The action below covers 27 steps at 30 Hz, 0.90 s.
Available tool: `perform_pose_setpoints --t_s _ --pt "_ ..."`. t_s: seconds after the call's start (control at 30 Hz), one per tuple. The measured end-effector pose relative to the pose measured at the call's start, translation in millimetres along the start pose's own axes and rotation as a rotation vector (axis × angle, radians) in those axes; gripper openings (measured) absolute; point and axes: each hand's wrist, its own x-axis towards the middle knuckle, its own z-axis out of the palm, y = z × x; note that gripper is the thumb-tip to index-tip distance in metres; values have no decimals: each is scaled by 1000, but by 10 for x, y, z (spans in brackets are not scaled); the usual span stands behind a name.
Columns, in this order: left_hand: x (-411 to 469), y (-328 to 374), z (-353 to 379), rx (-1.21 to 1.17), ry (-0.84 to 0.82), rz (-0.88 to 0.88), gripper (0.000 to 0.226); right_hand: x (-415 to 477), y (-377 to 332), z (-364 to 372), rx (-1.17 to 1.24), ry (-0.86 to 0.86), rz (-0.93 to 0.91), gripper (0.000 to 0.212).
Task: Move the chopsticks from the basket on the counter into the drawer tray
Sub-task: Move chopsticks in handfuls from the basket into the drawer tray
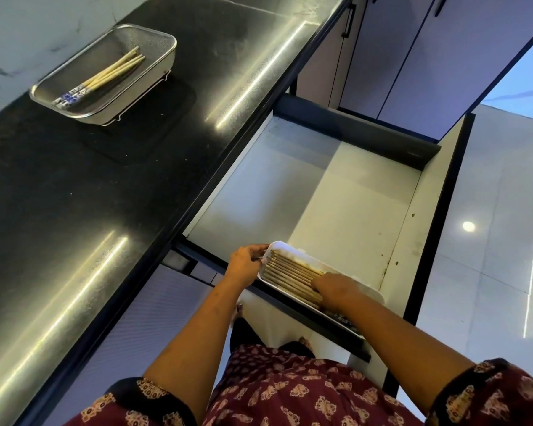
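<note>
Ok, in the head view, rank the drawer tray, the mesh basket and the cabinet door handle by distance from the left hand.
1. Drawer tray: touching the left hand, on its right.
2. Mesh basket: on the counter, far upper left.
3. Cabinet door handle: top of view, farthest.

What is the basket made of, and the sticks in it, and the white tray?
The basket looks like shiny metal mesh with a wire rim. The chopsticks in it look like pale wood or bamboo, with blue-and-white patterned ends. The tray looks like smooth white plastic with rounded corners, though I can't be sure.
</note>
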Motion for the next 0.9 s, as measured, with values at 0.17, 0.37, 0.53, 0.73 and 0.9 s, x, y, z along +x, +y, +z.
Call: perform_pose_setpoints --t_s 0.17,0.37,0.53,0.73,0.9 --pt "3 -4 -12 1 -17 -11 40 -7 62 -16 -46 13 -2 28" --pt "-1 7 -26 -3 -35 -17 41 -24 26 16 -83 9 -7 32" --pt "7 5 -34 -5 -41 -16 41 -7 1 14 -133 -12 19 37" --pt "5 0 -39 -20 -47 -5 41 24 -19 61 -202 -56 71 42" --pt "-6 12 -34 1 -33 3 41 38 -55 19 -180 -42 84 42"
